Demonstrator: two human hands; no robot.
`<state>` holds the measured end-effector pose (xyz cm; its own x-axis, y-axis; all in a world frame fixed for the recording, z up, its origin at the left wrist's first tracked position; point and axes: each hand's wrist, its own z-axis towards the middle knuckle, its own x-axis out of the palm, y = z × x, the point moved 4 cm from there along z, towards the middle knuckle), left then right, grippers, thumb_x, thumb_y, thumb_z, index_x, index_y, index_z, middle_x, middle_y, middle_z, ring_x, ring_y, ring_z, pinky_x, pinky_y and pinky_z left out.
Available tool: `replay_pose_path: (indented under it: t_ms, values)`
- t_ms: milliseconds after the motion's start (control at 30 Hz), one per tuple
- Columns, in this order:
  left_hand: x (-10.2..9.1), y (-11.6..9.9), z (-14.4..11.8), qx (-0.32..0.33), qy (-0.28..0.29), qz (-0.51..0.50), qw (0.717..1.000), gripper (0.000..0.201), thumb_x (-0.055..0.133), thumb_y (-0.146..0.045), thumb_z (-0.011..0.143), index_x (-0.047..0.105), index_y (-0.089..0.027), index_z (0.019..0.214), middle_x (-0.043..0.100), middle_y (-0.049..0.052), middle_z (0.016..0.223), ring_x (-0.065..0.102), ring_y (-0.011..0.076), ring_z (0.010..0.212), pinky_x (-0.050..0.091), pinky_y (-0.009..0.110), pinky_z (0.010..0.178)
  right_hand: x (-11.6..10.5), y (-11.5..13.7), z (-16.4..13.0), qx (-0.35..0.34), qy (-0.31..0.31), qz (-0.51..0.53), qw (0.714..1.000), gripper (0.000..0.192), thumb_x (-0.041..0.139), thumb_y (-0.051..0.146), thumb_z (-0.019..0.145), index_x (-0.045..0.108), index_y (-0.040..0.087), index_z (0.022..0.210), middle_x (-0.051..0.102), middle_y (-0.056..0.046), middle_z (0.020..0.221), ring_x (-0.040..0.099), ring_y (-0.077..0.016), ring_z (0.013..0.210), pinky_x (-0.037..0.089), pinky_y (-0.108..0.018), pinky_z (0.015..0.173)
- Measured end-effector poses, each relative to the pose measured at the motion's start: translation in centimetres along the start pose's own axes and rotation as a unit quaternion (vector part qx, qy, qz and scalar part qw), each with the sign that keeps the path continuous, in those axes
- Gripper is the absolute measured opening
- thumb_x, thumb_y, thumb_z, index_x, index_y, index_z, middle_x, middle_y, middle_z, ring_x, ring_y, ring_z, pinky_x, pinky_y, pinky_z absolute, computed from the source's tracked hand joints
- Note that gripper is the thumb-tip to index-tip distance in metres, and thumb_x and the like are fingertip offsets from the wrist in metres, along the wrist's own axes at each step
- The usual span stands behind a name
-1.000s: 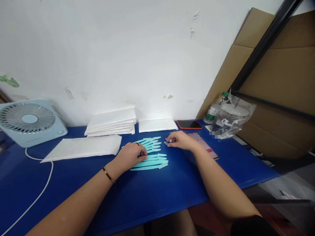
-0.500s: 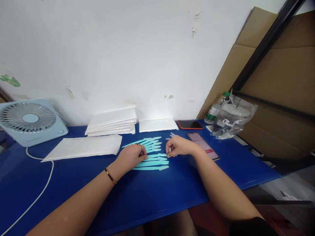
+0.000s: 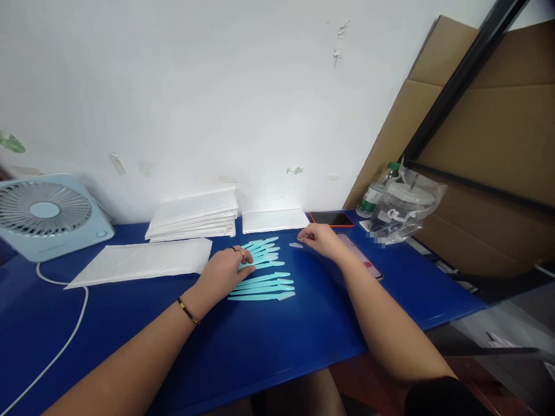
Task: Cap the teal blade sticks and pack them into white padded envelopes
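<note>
A: Why are the slim turquoise plastic blades (image 3: 262, 283) fanned out in rows on the blue worktop (image 3: 277, 341)?

B: Laid side by side with their tips to the right, each one can be reached singly. The left hand (image 3: 225, 270) lies flat on their left ends, fingers loosely spread and gripping nothing, which I judge pins them in place.

A: And the right hand (image 3: 318, 238)?

B: It rests further back, fingers curled down at a small clear plastic cap (image 3: 295, 245) lying apart from the blades. Whether it pinches another cap I cannot tell; the fingertips hide that.

A: What lies around them?

B: A long white padded pouch (image 3: 143, 261) to the left, a stack of white pouches (image 3: 193, 219) behind, a pale blue desk fan (image 3: 47, 214) at the far left, and a dark phone with an orange rim (image 3: 332, 218) just past the right hand.
</note>
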<state>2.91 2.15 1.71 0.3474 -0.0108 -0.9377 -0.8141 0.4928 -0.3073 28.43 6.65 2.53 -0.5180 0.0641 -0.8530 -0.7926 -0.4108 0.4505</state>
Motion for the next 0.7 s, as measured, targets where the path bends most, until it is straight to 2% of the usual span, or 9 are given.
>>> replay_pose_path:
  t_ms: [133,233,333,467,567,700]
  values:
    - [0.2,-0.8,-0.3,0.044,0.063,-0.032,0.997,0.022,0.054,-0.041,0.078,0.066,-0.023,0.084,0.066,0.001,0.087,0.059,0.0164,0.076,0.04,0.026,0.064,0.7,-0.2,0.3,-0.008,0.038,-0.046,0.998,0.013,0.062,0.019,0.073,0.071,0.017,0.082,0.067,-0.005,0.08,0.059,-0.0152,0.07,0.043,-0.024,0.064]
    - [0.4,-1.3,-0.3,0.039,0.089,-0.042,0.994,0.018,0.054,-0.036,0.078,0.065,-0.022,0.075,0.066,0.0,0.078,0.058,0.0151,0.07,0.039,0.024,0.061,1.0,0.7,0.1,-0.015,0.075,-0.051,0.996,0.011,0.062,0.017,0.071,0.071,0.016,0.077,0.068,-0.005,0.076,0.059,-0.0152,0.067,0.042,-0.024,0.062]
    - [0.2,-1.5,-0.4,0.014,0.093,-0.048,0.994,0.02,0.051,-0.032,0.08,0.063,-0.021,0.067,0.066,0.0,0.073,0.057,0.0148,0.067,0.038,0.024,0.058,0.9,1.4,-0.6,-0.005,0.152,0.018,0.988,0.013,0.061,0.022,0.073,0.071,0.016,0.077,0.068,-0.004,0.07,0.059,-0.014,0.062,0.042,-0.022,0.057]
    - [0.1,-1.5,-0.5,-0.012,0.093,-0.042,0.995,0.018,0.052,-0.03,0.078,0.061,-0.021,0.066,0.066,-0.001,0.071,0.057,0.0148,0.066,0.037,0.024,0.055,1.2,2.0,-1.5,-0.004,0.268,0.132,0.954,0.017,0.064,0.029,0.07,0.07,0.016,0.081,0.066,-0.001,0.064,0.059,-0.0118,0.057,0.044,-0.021,0.054]
    - [0.1,-1.4,-0.5,-0.014,0.074,-0.032,0.997,0.018,0.052,-0.029,0.078,0.061,-0.02,0.065,0.066,0.0,0.074,0.058,0.0148,0.066,0.038,0.024,0.055,2.0,2.4,-1.6,-0.018,0.298,0.184,0.937,0.019,0.066,0.03,0.068,0.069,0.016,0.08,0.065,0.0,0.063,0.06,-0.011,0.058,0.046,-0.021,0.057]
    - [0.3,-1.1,-0.3,-0.013,0.063,-0.031,0.997,0.022,0.05,-0.032,0.08,0.062,-0.02,0.067,0.067,0.001,0.075,0.059,0.0157,0.067,0.039,0.025,0.057,2.7,2.7,-1.4,-0.022,0.296,0.213,0.931,0.02,0.066,0.031,0.068,0.069,0.015,0.081,0.065,0.0,0.063,0.059,-0.0106,0.058,0.047,-0.021,0.057]
